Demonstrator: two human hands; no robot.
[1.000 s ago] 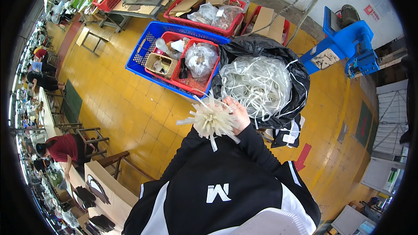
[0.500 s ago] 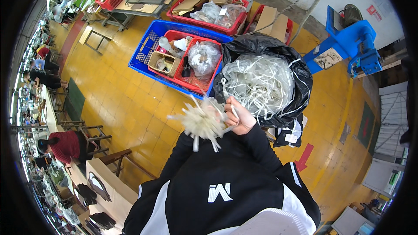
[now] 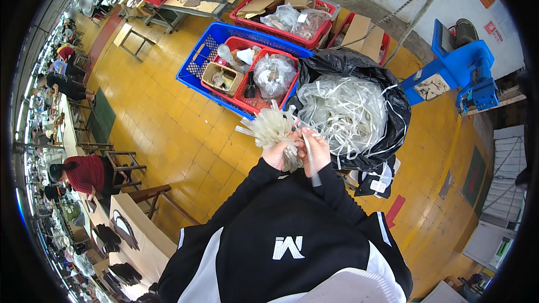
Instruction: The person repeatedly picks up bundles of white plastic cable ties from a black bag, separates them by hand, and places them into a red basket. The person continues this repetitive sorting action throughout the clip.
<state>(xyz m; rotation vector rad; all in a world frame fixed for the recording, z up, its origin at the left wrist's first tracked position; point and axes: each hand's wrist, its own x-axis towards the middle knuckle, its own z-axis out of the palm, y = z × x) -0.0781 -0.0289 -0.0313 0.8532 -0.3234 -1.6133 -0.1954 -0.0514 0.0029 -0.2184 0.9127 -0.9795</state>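
Strips could easily slide loose: left hand grips the fanned bundle, right hand pinches one, above the black bag.

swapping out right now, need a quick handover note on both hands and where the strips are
Left hand: gripping a fanned bundle of pale strips at its base.
Right hand: closed on a single strip that hangs down past the wrist.
Black bag just ahead holds a loose heap of white strips.
Blue crate with red bins sits left of the bag.
Done: one bundle gathered in hand.
Left: the bag is mostly full.
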